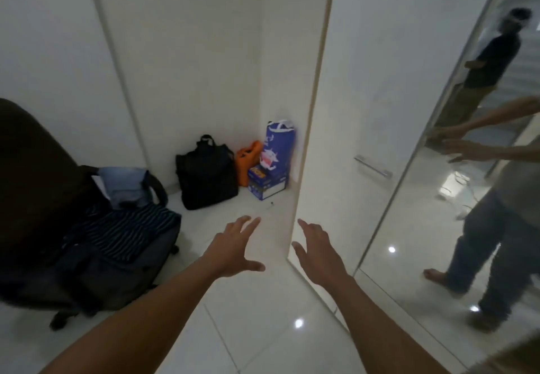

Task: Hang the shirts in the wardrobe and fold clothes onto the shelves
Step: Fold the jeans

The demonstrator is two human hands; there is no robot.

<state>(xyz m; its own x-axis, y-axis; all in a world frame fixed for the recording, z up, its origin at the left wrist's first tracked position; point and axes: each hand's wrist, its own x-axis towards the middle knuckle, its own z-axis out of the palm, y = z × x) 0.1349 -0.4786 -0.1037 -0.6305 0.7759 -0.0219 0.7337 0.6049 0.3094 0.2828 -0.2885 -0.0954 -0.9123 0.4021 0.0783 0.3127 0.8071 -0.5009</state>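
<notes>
A pile of clothes lies on a dark office chair [32,186] at the left: a navy striped shirt [128,233] on top, dark garments [96,274] under it, and a light blue garment [122,184] over the armrest. The white wardrobe [344,111] stands at the right with a metal handle [372,166] on its closed door. My left hand [233,248] and my right hand [318,251] are stretched out in front of me above the floor, fingers spread, holding nothing. The right hand is close to the wardrobe's corner edge.
A black bag [207,175], an orange jug [248,160], a tall blue bag [277,146] and a blue box [267,182] stand in the corner. A mirrored door [455,192] at the right reflects me and another person. Glossy white tiles [263,330] cover the floor.
</notes>
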